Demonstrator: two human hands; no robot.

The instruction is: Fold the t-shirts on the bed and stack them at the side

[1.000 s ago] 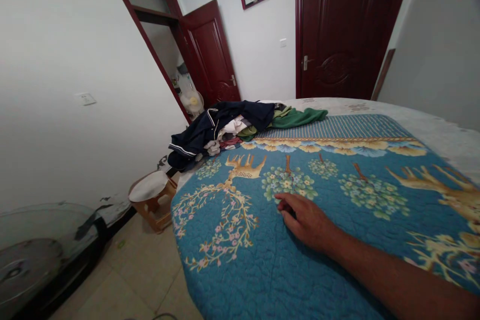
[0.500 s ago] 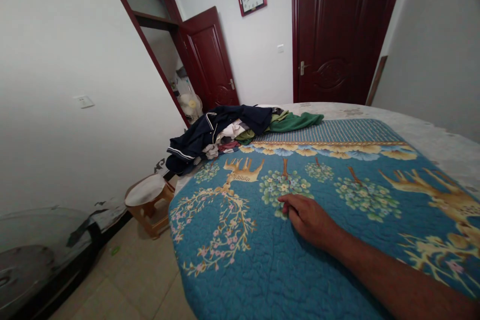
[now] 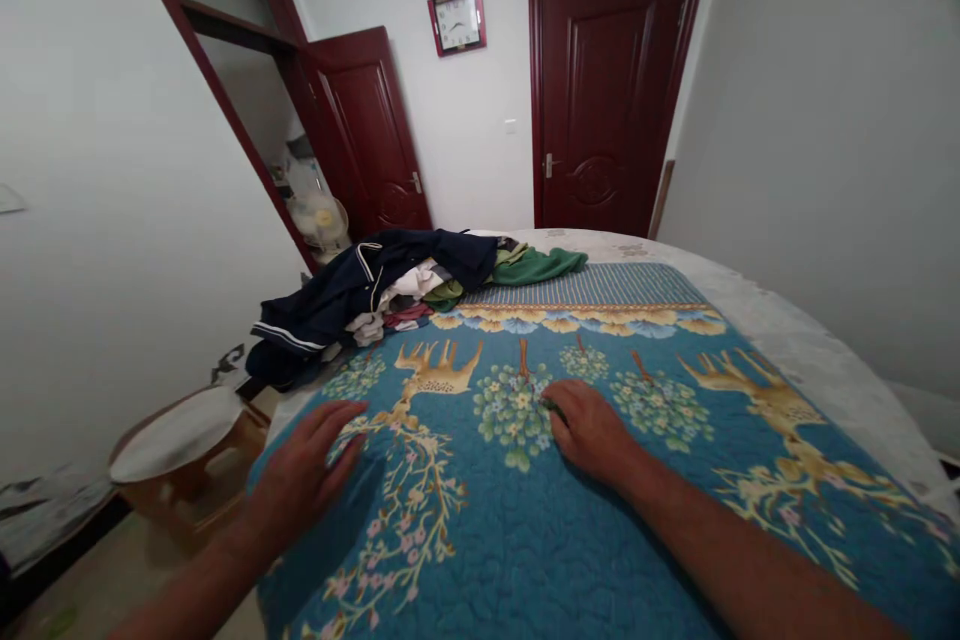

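Observation:
A blue quilted blanket (image 3: 570, 540) with deer and flower prints covers the bed. My left hand (image 3: 300, 475) lies flat on its left corner, fingers stretched out toward the far side. My right hand (image 3: 589, 425) rests palm down on the quilt near a flower cluster, its fingers curled slightly against the fabric; I see nothing held in it. A pile of clothes (image 3: 390, 290), with a dark navy jacket, white pieces and a green garment, lies at the far left of the bed, well beyond both hands.
A small wooden stool (image 3: 176, 455) with a pale seat stands on the floor left of the bed. A fan (image 3: 319, 215) sits by an open dark red door (image 3: 367, 135). A shut door (image 3: 607, 90) and wall clock (image 3: 457, 20) are on the far wall.
My left hand has come into view and settled on the quilt's left corner. The view has swung to the right and tilted up; my right hand stays on the quilt.

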